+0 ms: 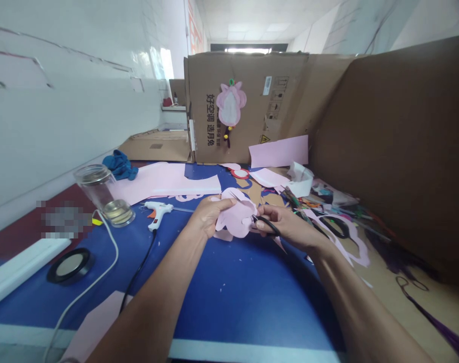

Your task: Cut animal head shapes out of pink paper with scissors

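My left hand pinches the left edge of a pink scalloped paper cutout, holding it above the blue table top. In my right hand is a pair of black-handled scissors, fingers closed round the handles. The blades reach over the paper from its right side, and a thin metal tip shows near its upper part. Part of the blades is hidden by the paper. Just left of my left hand lies a white glue gun with an orange trigger.
A glass jar, a black tape roll and a white cable stand left. Large pink sheets lie behind. Paper scraps and tools crowd the right. Cardboard walls close off the back and right; a pink flower-shaped piece hangs there.
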